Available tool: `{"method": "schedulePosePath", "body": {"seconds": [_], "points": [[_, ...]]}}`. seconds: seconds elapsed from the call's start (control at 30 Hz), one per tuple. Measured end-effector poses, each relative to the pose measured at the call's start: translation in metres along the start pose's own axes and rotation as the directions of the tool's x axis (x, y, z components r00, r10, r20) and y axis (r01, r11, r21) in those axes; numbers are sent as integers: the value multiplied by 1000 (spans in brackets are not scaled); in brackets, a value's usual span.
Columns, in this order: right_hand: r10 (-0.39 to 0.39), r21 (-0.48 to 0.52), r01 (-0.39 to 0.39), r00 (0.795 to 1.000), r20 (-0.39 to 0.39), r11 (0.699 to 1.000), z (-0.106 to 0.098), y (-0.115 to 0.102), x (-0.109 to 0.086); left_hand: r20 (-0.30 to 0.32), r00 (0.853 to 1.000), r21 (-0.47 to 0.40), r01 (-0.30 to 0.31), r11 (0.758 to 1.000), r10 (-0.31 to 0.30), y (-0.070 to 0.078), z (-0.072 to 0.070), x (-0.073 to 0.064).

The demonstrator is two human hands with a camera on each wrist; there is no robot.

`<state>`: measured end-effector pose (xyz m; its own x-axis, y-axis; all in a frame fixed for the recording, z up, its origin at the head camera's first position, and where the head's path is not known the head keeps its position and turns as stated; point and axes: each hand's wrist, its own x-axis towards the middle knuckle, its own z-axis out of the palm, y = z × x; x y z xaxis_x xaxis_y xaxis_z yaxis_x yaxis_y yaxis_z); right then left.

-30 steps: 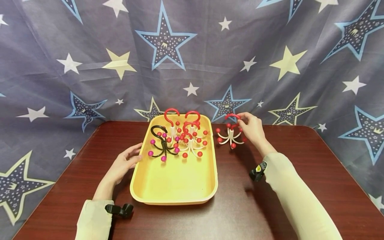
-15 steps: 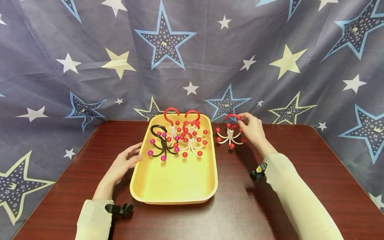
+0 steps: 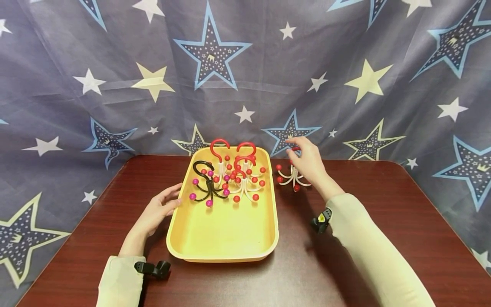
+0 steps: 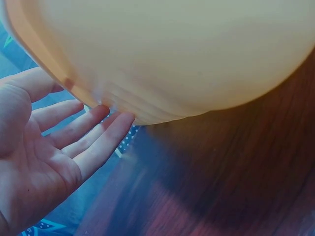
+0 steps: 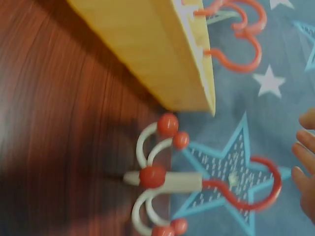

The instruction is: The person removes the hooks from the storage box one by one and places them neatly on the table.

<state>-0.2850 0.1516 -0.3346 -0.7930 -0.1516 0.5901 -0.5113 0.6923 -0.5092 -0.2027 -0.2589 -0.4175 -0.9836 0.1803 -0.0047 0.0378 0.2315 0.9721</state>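
Observation:
On the table, right of the yellow tray (image 3: 222, 232), stands a hanger with a red hook, white curved arms and red ball tips (image 5: 183, 182). My right hand (image 3: 310, 164) is over it in the head view and hides part of its hook. From the right wrist, that hand's fingers (image 5: 306, 152) show apart from the hook, holding nothing. My left hand (image 3: 155, 212) rests its fingertips against the tray's left side, the fingers nearly straight in the left wrist view. Inside the tray stand a black hanger with purple balls (image 3: 209, 186) and several red-hooked white hangers (image 3: 244, 185).
The hangers stand grouped in the far half of the tray; its near half shows bare yellow floor. Dark reddish wood table (image 3: 383, 238) lies all around. A grey curtain with stars (image 3: 245, 85) hangs right behind the table's far edge.
My right hand has let go of the red-hooked hanger and moved a little left and up over it. The hanger stays in place. The left hand and tray have not moved.

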Motion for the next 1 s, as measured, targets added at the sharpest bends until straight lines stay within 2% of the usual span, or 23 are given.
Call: {"method": "schedulePosePath", "body": {"seconds": [0.17,0.3,0.47,0.63,0.77,1.0], "points": [[-50,33,48,998,46,998,13,-25,3,0,1000,-4,-2,1000,2,-2,-1,0],[-65,83,55,990,126,995,26,-40,5,7,1000,-12,-4,1000,4,-3,-2,1],[-81,163,46,973,214,986,44,-51,6,7,1000,-5,0,1000,0,-4,-2,1],[-66,178,16,958,278,984,56,-59,6,5,1000,-3,-2,1000,2,-3,-1,0],[-56,172,7,957,284,985,63,-62,5,4,1000,0,-7,1000,7,-3,-1,-1],[-85,157,48,967,240,986,69,-67,5,2,1000,2,-8,1000,8,-3,-2,-1]]}}
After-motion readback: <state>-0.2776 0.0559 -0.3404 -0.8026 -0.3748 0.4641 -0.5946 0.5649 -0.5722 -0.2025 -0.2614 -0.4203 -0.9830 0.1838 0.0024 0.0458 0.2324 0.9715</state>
